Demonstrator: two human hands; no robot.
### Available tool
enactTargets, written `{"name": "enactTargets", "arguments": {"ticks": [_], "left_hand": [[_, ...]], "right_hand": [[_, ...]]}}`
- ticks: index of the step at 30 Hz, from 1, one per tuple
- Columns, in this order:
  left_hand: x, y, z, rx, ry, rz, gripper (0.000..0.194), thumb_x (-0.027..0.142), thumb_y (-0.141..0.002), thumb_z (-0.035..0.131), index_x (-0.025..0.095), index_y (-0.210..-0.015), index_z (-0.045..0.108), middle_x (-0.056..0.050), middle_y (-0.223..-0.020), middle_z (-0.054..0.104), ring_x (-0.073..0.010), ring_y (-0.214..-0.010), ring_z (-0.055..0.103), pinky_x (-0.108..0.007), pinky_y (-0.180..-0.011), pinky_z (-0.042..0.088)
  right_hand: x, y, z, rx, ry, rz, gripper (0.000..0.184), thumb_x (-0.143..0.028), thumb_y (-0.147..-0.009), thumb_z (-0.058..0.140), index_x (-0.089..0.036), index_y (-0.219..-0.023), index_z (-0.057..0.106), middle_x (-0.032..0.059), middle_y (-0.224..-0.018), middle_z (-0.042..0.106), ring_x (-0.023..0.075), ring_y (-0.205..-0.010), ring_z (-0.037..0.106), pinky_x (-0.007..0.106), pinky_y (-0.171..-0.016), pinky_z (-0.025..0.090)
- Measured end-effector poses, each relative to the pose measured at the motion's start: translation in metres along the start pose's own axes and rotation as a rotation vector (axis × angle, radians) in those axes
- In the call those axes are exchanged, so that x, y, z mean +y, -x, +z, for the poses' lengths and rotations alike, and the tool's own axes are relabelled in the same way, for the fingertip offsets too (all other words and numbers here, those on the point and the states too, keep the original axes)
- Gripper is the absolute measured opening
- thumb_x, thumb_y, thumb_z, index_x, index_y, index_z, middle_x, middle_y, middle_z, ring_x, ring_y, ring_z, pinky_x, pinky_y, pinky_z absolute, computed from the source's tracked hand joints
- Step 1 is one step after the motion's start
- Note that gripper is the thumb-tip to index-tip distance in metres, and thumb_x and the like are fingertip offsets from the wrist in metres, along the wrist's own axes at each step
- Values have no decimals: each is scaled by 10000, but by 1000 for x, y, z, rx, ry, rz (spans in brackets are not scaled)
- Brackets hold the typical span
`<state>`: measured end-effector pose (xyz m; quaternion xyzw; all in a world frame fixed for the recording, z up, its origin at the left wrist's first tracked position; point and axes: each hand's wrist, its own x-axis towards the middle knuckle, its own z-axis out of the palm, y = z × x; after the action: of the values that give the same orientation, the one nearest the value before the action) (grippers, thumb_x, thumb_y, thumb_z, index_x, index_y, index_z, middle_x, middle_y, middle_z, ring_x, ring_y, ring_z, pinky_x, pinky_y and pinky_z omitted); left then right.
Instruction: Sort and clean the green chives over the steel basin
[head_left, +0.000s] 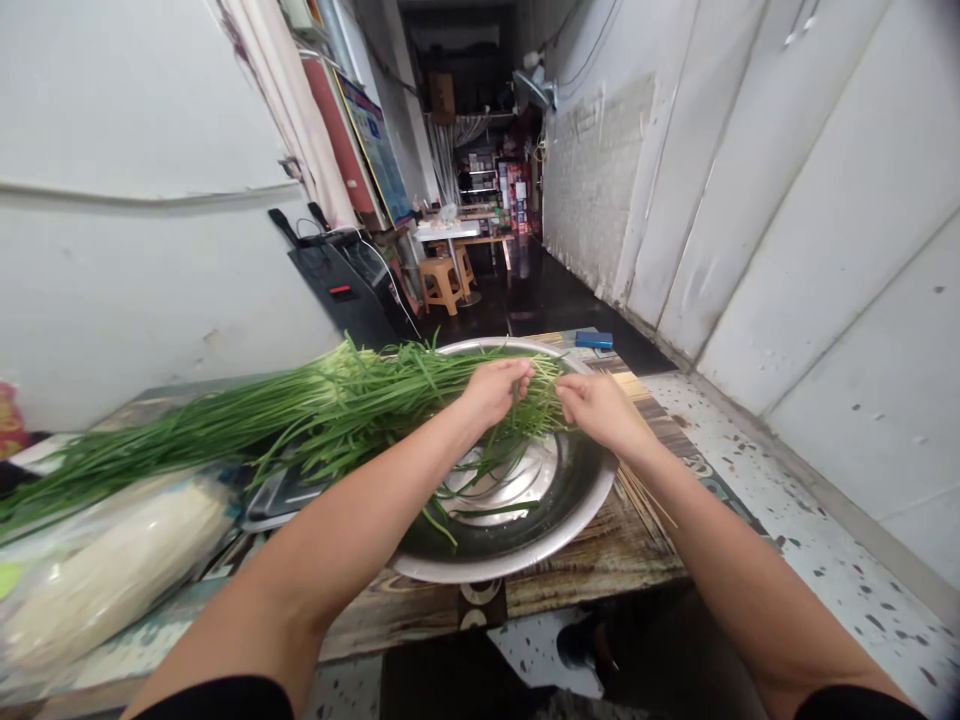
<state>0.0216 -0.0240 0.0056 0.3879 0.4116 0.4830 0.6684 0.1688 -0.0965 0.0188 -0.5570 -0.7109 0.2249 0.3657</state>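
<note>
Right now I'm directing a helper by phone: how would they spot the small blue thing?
Start at the big round metal basin on the wooden table. Look just past its far rim: the small blue object lies flat at the table's far edge, the only blue item among green stalks.

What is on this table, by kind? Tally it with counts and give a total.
Metal basin: 1
Bundle of green chives, tips held over the basin by left hand and right hand: 1
Clear bag of pale noodles: 1
Blue flat item at the far edge: 1
Bundle of thin wooden sticks: 1
Total: 5
</note>
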Motion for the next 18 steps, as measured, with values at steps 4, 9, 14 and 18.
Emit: {"name": "enactTargets", "arguments": {"ticks": [4,9,14,18], "left_hand": [[1,0,1,-23,30,-15,95,68,-791,568,79,-706,608,-21,-632,576,-40,-497,480,-187,-503,393],[0,-2,0,-39,63,-17,87,74,-786,578,85,-707,612,-13,-623,567,-37,-496,474,-182,-502,393],[0,-3,0,-21,72,-27,102,68,-801,554,83,-717,610,-14,-617,566,-35,-490,470,-176,-498,393],[0,-2,1,-25,83,-26,89,67,-789,571,82,-710,610,-18,-616,569,-35,-492,468,-175,-496,394]], "right_hand": [[0,0,0,-8,-7,-11,285,-177,-788,427,-182,-504,443,-45,-440,478,88,-425,403,210,-501,304],[1,-1,-1,-24,6,-4,290,-181,-796,418,-183,-506,430,-42,-449,479,88,-420,390,212,-490,292],[1,-2,1,-20,-19,-1,285,-189,-789,415,-187,-504,427,-34,-448,471,96,-427,391,221,-495,296],[4,-2,1,-18,-28,-15,286,-205,-791,412,-189,-506,428,-32,-451,466,98,-427,391,222,-492,298]]}}
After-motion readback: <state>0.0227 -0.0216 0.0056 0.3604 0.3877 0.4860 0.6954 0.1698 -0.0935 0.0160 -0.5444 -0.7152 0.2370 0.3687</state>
